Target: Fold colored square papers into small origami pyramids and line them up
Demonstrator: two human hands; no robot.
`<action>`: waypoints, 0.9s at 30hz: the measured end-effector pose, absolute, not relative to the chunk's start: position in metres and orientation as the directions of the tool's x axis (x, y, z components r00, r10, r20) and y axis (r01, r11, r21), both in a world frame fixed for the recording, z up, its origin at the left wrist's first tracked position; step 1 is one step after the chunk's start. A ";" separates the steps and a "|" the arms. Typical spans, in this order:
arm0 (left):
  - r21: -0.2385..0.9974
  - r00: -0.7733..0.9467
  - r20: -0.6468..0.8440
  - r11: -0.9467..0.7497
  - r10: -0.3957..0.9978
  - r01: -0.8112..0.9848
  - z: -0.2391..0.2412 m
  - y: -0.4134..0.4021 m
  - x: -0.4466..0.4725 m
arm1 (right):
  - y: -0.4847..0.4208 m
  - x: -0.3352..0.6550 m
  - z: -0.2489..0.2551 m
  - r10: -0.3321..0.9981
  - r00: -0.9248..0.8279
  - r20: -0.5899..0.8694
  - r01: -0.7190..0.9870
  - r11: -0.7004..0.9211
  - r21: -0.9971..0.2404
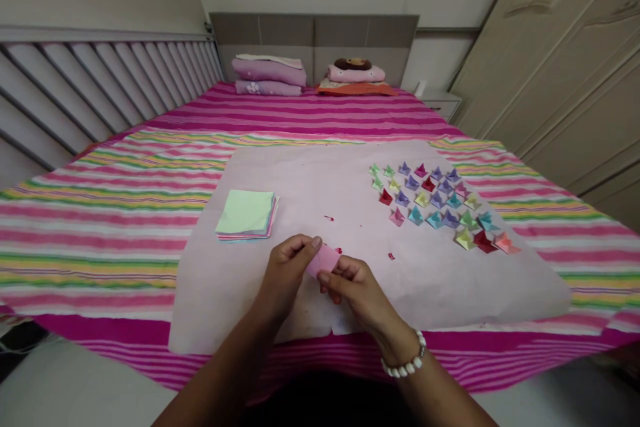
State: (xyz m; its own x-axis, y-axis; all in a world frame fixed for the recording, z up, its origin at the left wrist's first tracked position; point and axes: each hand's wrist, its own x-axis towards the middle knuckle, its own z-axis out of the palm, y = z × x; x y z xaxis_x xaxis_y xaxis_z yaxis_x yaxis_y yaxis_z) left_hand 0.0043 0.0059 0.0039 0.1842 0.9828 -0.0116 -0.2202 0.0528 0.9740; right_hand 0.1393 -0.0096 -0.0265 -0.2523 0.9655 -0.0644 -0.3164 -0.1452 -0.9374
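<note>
A small folded piece of pink paper (325, 259) is held between both my hands just above a large pale pink sheet (310, 180) spread on the bed. My left hand (287, 272) pinches its left edge with thumb and fingers closed. My right hand (353, 287), with a white bead bracelet at the wrist, grips its right side. A stack of square coloured papers (247, 215), pale green on top, lies to the left of my hands. Several small folded paper shapes (439, 203) in many colours sit in rows to the right.
The bed carries a pink striped cover (100, 213). Folded pillows and bedding (270, 72) lie by the headboard. A slatted rail (75, 87) runs along the left, and a wardrobe (565, 73) stands on the right. Tiny red paper scraps (391, 255) dot the sheet.
</note>
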 end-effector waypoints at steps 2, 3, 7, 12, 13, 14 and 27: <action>0.974 0.114 -0.012 0.038 0.993 -0.225 0.001 0.007 0.006 | -0.010 0.139 -0.026 0.967 -0.245 -0.068 -0.304 -0.143 -0.942; 0.974 0.088 -0.018 0.038 0.996 -0.224 0.000 0.008 0.006 | -0.010 0.138 -0.026 0.969 -0.239 -0.067 -0.297 -0.139 -0.945; 0.987 0.058 -0.026 0.035 0.998 -0.157 -0.002 0.011 0.004 | -0.009 0.140 -0.027 0.977 -0.205 -0.059 -0.273 -0.115 -0.955; 0.984 0.102 0.053 -0.035 0.993 -0.173 0.000 0.010 -0.006 | -0.006 0.146 -0.034 0.984 -0.171 -0.048 -0.269 -0.093 -0.959; 0.981 0.146 0.044 -0.015 0.988 -0.194 0.000 0.009 -0.008 | -0.006 0.147 -0.036 0.986 -0.164 -0.040 -0.281 -0.085 -0.956; 0.977 0.195 0.032 0.011 0.980 -0.213 -0.001 0.008 -0.009 | -0.005 0.147 -0.037 0.987 -0.158 -0.029 -0.297 -0.076 -0.952; 0.981 0.242 -0.001 0.048 0.970 -0.188 -0.002 0.005 -0.009 | -0.007 0.143 -0.034 0.990 -0.143 -0.008 -0.306 -0.052 -0.951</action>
